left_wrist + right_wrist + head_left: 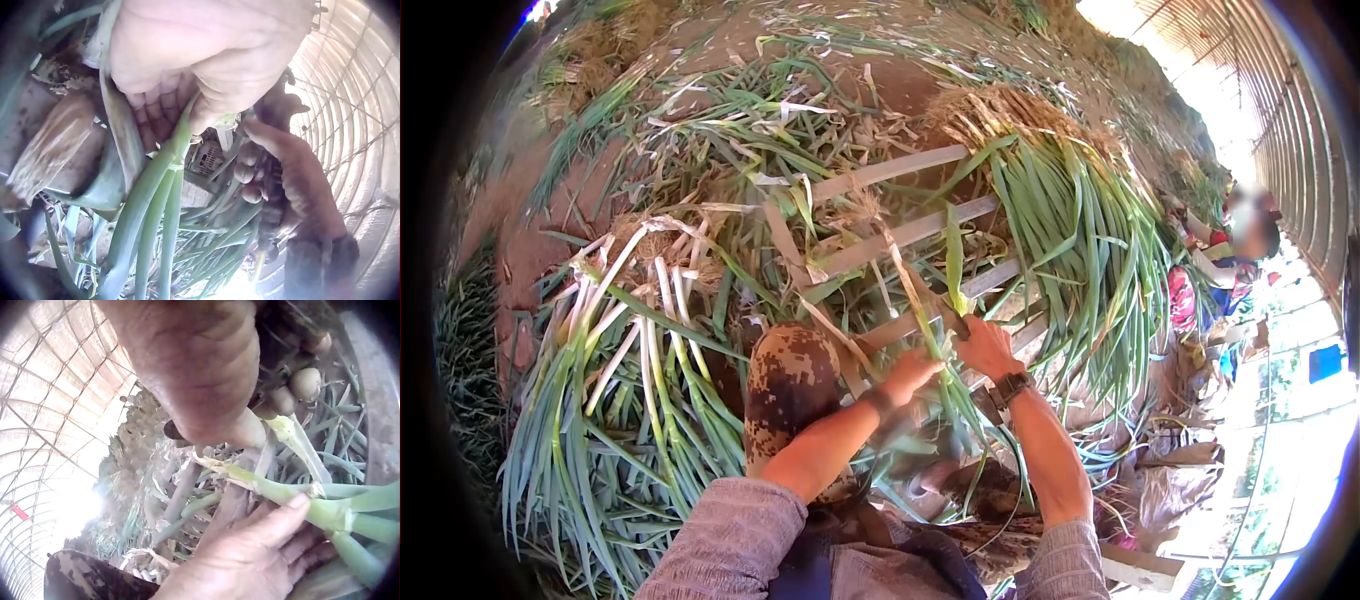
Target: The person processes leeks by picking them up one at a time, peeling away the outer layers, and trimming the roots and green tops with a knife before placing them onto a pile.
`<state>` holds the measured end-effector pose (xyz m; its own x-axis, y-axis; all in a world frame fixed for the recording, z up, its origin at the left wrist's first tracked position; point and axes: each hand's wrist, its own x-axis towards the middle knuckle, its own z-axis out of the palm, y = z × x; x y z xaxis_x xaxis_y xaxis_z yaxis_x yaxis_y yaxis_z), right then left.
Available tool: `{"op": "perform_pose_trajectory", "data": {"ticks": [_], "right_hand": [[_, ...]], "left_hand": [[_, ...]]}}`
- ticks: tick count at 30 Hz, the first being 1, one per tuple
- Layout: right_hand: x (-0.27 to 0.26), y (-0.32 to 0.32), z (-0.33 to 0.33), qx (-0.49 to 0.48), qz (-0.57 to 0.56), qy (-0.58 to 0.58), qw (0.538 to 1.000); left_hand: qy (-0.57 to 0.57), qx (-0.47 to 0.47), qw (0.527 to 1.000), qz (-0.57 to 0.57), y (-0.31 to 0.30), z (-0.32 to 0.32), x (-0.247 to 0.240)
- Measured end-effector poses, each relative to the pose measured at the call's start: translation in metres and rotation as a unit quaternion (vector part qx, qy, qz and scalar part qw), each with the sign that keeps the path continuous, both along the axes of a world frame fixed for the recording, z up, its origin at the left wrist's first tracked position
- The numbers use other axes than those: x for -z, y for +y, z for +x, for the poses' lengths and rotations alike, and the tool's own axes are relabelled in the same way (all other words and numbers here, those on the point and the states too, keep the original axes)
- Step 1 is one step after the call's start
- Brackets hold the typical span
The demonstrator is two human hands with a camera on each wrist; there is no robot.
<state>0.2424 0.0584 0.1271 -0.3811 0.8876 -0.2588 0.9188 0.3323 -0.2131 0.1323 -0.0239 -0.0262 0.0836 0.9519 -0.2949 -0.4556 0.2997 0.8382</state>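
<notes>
My left hand (912, 372) grips a green onion (912, 290) by its stem, with the roots pointing up and away and the green leaves hanging toward me. In the left wrist view, the leaves of that green onion (165, 162) fan out below the fingers. Close beside it, my right hand (987, 350) is curled, and a yellow-green leaf (954, 260) stands up from its fingers. The right wrist view has this leaf (303, 445) coming out beneath the curled fingers. A small dark end (172, 430) juts out near the right thumb; the rest of it is hidden.
A wooden slatted rack (910, 232) stands in front of me. On its right lies a thick bundle of green onions (1090, 230), roots away from me. Loose green onions (630, 400) are heaped at the left, by my knee (795, 365). Another person (1235, 250) is at the far right.
</notes>
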Motion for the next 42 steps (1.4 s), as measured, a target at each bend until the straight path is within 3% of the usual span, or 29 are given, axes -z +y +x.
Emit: {"op": "perform_pose_trajectory", "data": {"ticks": [14, 18, 22, 23, 26, 27, 28, 36, 39, 42], "right_hand": [[-0.01, 0.054, -0.049, -0.01, -0.006, -0.01, 1.0], [-0.028, 0.024, -0.001, -0.015, -0.037, -0.041, 0.998], [-0.037, -0.047, 0.068, -0.002, -0.051, -0.046, 0.998], [-0.043, -0.067, 0.078, -0.004, -0.066, -0.042, 0.997], [-0.044, -0.111, 0.111, -0.004, -0.058, -0.007, 0.998], [-0.047, -0.12, 0.114, 0.042, -0.072, -0.021, 0.996], [-0.048, -0.128, 0.118, 0.086, -0.085, -0.033, 0.992], [-0.03, -0.12, 0.117, 0.03, -0.037, 0.002, 0.999], [-0.028, -0.104, 0.095, 0.017, -0.037, 0.001, 0.999], [-0.011, -0.085, 0.082, -0.004, -0.029, 0.011, 1.0]], "left_hand": [[-0.067, 0.004, 0.998, 0.018, -0.005, -0.003, -0.003], [-0.109, 0.02, 0.994, -0.012, -0.001, -0.003, 0.011], [-0.03, 0.004, 0.991, 0.133, 0.005, 0.015, 0.088], [0.042, -0.009, 0.977, 0.211, 0.009, 0.013, 0.087], [0.107, -0.007, 0.963, 0.247, 0.009, 0.011, 0.063], [0.0, 0.006, 0.995, 0.104, 0.005, 0.002, 0.028], [-0.103, 0.019, 0.994, -0.044, 0.003, -0.002, 0.007], [-0.155, 0.004, 0.986, -0.062, -0.01, -0.006, -0.019], [-0.183, 0.0, 0.983, -0.02, -0.01, -0.003, 0.012], [-0.176, 0.009, 0.984, -0.008, -0.011, -0.005, 0.012]]}}
